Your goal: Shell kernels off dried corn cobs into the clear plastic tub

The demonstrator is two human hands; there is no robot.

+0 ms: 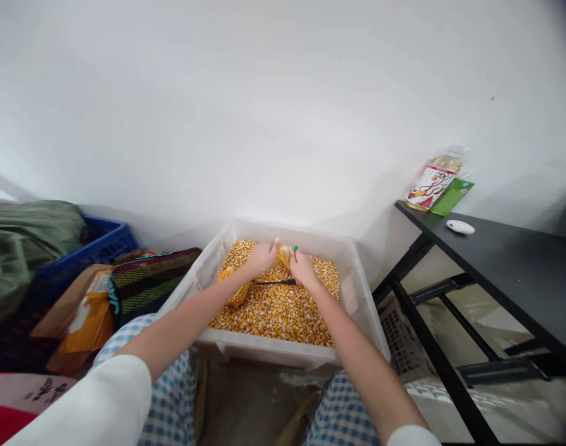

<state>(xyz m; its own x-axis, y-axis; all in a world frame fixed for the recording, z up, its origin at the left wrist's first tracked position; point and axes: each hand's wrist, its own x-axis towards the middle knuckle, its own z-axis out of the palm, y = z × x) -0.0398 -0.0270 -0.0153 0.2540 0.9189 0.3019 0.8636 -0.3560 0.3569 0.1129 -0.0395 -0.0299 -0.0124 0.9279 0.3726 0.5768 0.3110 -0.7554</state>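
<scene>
My left hand (263,257) and my right hand (302,267) meet over a translucent plastic bin (273,339) holding loose corn kernels (283,316). Fingers of both hands are closed on a small yellow and whitish corn cob (283,253), partly covered by them. A small green bit (295,248) shows at the right fingertips; its kind is unclear. Below the hands, a screwdriver-like tool (276,283) with a thin dark shaft lies across the kernels, its handle end partly behind my right hand. Yellow ears of corn (238,298) rest beside my left forearm.
To the right stands a black table (510,260) carrying a bottle (434,181), a green packet (452,197) and a white oval object (460,227). A blue crate (106,238), cardboard and a mesh bag (155,282) crowd the left. A white wall (283,111) rises behind the bin.
</scene>
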